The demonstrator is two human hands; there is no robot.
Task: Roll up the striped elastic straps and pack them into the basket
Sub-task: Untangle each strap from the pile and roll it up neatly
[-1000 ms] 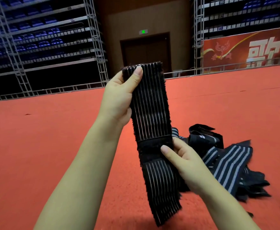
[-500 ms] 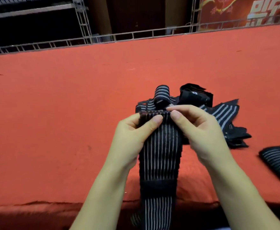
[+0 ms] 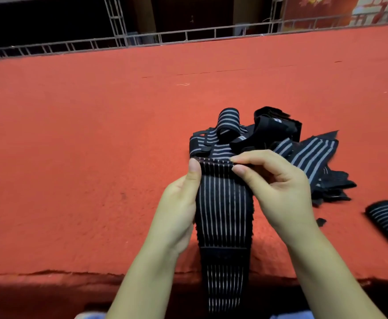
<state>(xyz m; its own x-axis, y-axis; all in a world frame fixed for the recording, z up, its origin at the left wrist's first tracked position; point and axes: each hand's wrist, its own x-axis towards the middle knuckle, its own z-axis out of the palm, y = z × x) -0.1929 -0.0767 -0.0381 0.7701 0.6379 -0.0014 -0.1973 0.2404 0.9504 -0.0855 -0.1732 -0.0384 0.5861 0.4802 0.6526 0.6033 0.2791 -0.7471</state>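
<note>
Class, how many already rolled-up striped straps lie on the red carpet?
1: the rolled black strap with thin pale stripes lies at the right edge, apart from the loose pile of dark striped straps. The pile may hide others.

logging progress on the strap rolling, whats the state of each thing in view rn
black elastic strap with thin pale stripes: unrolled, hanging over the red surface's near edge, top end pinched by both hands
left hand: grips the strap's top left corner
right hand: pinches the top right corner
pile of black and grey striped straps: loose, tangled, not rolled
rolled striped strap: lying at right edge
</note>
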